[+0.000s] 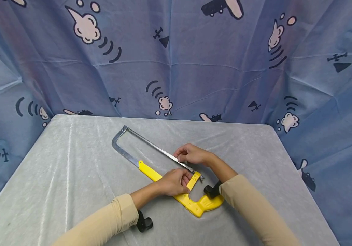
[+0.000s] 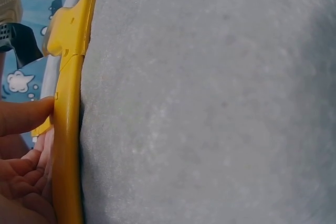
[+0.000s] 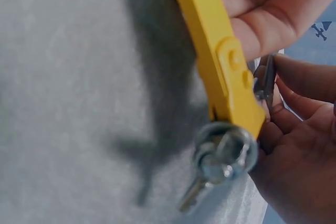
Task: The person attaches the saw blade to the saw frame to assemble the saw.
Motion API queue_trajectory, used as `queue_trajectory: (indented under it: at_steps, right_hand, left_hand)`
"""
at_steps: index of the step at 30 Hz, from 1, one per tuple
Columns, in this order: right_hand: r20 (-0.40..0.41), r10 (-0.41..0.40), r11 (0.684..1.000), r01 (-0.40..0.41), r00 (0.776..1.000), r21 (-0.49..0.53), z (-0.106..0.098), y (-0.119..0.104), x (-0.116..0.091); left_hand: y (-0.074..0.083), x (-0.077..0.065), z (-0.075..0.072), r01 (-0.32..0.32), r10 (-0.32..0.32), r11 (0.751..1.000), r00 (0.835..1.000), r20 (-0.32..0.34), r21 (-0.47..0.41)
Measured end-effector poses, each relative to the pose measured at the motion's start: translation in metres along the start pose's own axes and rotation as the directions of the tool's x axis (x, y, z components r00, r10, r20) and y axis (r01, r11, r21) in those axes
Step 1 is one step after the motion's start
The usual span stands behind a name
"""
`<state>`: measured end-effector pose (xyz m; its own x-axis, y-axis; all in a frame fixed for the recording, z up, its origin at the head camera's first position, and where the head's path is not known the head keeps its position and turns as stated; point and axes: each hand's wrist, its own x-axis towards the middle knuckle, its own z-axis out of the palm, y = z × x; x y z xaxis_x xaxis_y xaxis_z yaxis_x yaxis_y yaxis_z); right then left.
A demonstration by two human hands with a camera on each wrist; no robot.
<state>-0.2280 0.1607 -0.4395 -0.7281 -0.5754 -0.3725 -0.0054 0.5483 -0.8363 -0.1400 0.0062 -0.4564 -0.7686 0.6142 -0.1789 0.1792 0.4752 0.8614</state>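
Observation:
A hacksaw with a yellow frame and handle (image 1: pixel 210 203) lies slantwise over the table in the head view, its bare metal bow (image 1: pixel 118 145) at the far left. My left hand (image 1: pixel 173 182) holds the yellow frame (image 2: pixel 68 129) near the handle; its thumb lies against the frame in the left wrist view. The right hand (image 1: pixel 192 154) pinches the blade (image 1: pixel 155 147) close to its handle end, thumb and fingers on either side of it. A metal wing nut (image 3: pixel 224 153) sticks out past the yellow post (image 3: pixel 207 30) in the right wrist view.
Grey plush cloth covers the table (image 1: pixel 56 177). Behind it and along both sides hangs a blue patterned curtain (image 1: pixel 188 61). Each wrist carries a black camera mount, one by the left sleeve (image 1: pixel 111 218), one by the right sleeve (image 1: pixel 249 201) and overlapping the saw handle.

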Motion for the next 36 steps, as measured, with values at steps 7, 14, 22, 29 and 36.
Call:
queue_trajectory:
  at_steps: [7, 14, 22, 29, 36]
  right_hand:
    - [0.006, 0.002, 1.0, -0.002, 1.0, -0.019, 0.0002, -0.0016, 0.0014]
    - [0.026, -0.006, 1.0, 0.006, 1.0, 0.002, 0.0008, -0.0028, 0.001]
    - [0.031, -0.001, 1.0, 0.001, 1.0, -0.004, 0.0004, -0.0039, 0.0013]
    - [0.018, 0.008, 1.0, -0.008, 1.0, -0.002, 0.0025, -0.0037, 0.0024]
    - [0.022, 0.002, 1.0, -0.002, 1.0, -0.005, 0.002, -0.0038, 0.0019]
  left_hand:
    - [-0.0013, 0.0009, -0.0003, -0.007, 0.007, 1.0, 1.0, -0.005, 0.008]
    - [-0.0019, 0.001, 0.0002, -0.004, 0.004, 1.0, 1.0, -0.001, 0.008]
    - [-0.0011, 0.0002, 0.0002, -0.003, 0.003, 1.0, 1.0, -0.001, 0.008]
    - [-0.0012, 0.0002, 0.0, -0.006, 0.006, 1.0, 1.0, -0.004, 0.014]
    - [-0.001, 0.001, -0.0002, 0.002, -0.002, 1.0, 1.0, 0.0, 0.018]
